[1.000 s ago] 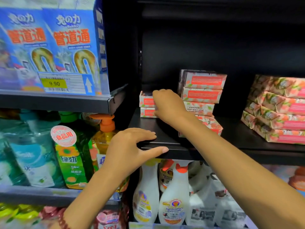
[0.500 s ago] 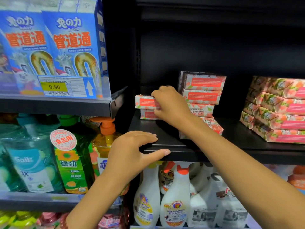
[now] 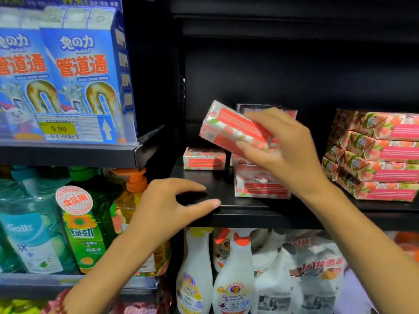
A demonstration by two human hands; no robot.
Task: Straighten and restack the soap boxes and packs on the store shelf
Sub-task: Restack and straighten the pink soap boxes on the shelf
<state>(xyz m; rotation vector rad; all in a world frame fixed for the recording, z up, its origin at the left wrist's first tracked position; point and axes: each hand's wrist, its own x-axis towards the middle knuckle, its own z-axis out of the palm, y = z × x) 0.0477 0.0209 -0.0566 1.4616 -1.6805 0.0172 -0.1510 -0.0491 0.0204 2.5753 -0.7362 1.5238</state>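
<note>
One soap box [image 3: 235,129] is lifted clear of the black shelf [image 3: 244,214], so restacking looks about midway, my guess. Left of the middle stack [image 3: 260,180], a single soap box [image 3: 204,158] lies flat on the shelf, apart from the stack, not yet regrouped. Left hand [image 3: 167,209] rests on the shelf's front lip, left of the stack, thumb and fingers spread, holding nothing. Right hand [image 3: 281,150] pinches the lifted box, thumb under, fingers on top, box tilted, just in front of the stack's upper boxes. Middle stack itself sits uneven, bottom box jutting forward. Right of it, well apart, multi-bar soap packs [image 3: 374,155] lie four high, stepped, edges not flush, likely untidied. Boxes are small rectangular cardboard, glossy, floral print, red label panels. Packs are longer, shiny, film-wrapped. Shelf is matte dark metal.
</note>
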